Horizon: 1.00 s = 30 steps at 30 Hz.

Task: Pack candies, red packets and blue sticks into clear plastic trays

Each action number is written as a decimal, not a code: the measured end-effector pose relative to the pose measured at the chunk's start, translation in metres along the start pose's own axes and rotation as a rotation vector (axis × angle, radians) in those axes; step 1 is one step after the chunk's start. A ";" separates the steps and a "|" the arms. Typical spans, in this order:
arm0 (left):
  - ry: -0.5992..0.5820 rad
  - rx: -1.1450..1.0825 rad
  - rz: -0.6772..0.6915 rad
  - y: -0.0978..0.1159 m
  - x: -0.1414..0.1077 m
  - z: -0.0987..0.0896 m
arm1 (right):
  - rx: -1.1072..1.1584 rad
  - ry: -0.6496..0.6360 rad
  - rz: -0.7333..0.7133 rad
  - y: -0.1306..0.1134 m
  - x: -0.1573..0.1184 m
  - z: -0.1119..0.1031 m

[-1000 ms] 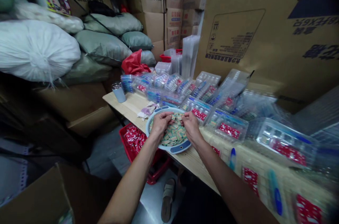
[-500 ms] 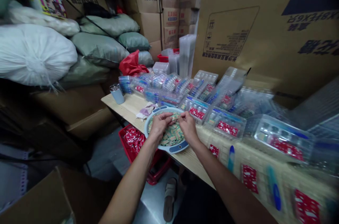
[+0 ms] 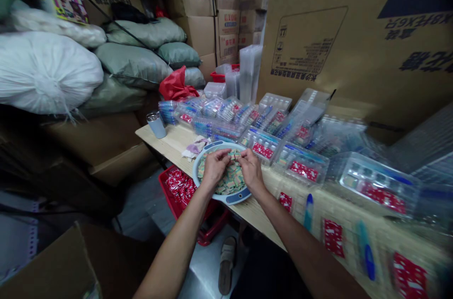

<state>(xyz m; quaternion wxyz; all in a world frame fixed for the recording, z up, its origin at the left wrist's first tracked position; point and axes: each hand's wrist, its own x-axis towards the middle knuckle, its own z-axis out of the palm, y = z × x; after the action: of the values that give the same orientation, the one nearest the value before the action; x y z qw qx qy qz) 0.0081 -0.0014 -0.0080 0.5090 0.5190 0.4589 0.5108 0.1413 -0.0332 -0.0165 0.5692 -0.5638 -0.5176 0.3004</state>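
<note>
Still, the left hand and right hand have hardly moved, so the same finger work goes on: both sets of fingers pinch small bits over the blue bowl.

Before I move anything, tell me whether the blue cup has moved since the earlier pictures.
No. The blue cup stands at the same spot by the left end of the table; only the view has shifted slightly.
</note>
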 end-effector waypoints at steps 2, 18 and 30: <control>0.003 -0.022 -0.039 0.000 0.000 0.000 | -0.010 -0.012 -0.022 0.000 0.001 0.001; -0.020 0.119 0.093 0.005 -0.004 0.001 | -0.121 -0.037 0.016 -0.002 0.001 0.006; 0.083 0.263 0.181 0.016 -0.011 0.001 | -0.027 0.024 0.009 0.008 0.005 0.006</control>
<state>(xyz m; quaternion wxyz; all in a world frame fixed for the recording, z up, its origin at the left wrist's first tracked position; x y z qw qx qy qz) 0.0074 -0.0131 0.0070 0.3692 0.5990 0.4936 0.5111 0.1393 -0.0249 -0.0234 0.5663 -0.5772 -0.5124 0.2892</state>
